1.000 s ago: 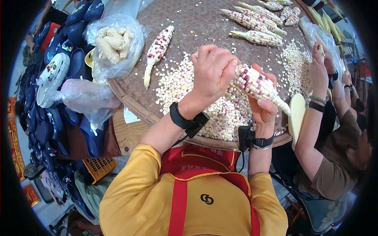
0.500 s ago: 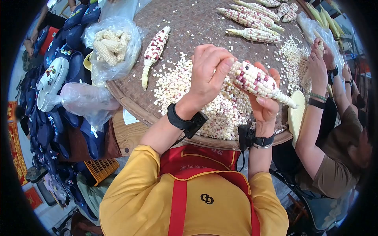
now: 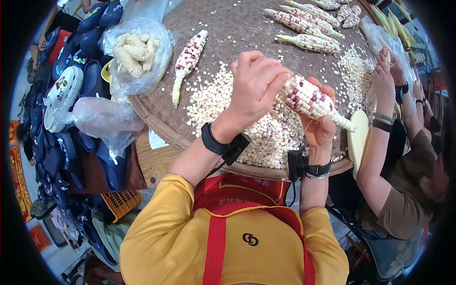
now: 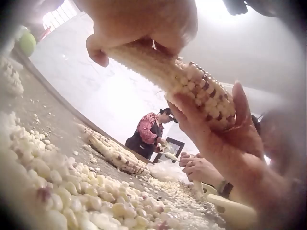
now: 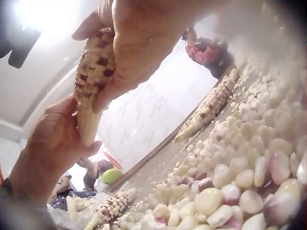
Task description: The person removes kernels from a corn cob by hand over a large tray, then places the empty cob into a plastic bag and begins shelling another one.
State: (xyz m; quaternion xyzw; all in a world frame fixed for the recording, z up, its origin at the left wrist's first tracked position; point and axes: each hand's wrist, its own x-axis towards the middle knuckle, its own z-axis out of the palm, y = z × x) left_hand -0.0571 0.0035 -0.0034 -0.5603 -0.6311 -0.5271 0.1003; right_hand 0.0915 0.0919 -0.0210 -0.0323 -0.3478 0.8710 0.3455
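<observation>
Both hands hold one ear of corn [image 3: 311, 100] above the round woven tray [image 3: 228, 28]. White and dark-red kernels cover its tapered part, while the other end is bare cob [image 4: 144, 64], as the left wrist view shows. My left hand [image 3: 256, 88] curls round that bare end. Fingers and thumb of my right hand [image 3: 320, 130] wrap the kernelled part, its stem pointing right past them. Below lies a heap of loose kernels [image 3: 270, 147], white with some purple. Another partly stripped ear [image 3: 190, 57] rests on the tray at left.
Several ears of corn [image 3: 308, 42] lie at the tray's far right. A plastic bag of bare cobs [image 3: 135, 54] stands left, beside a pink-tinted bag [image 3: 107, 116] and dark blue clogs [image 3: 111, 166]. At right, another person's hands [image 3: 384, 71] work over a second kernel pile [image 3: 354, 76].
The ear has turned slightly in the hands and its stem end now sits a little farther right. My right thumb has shifted along the ear. Both hands keep their hold.
</observation>
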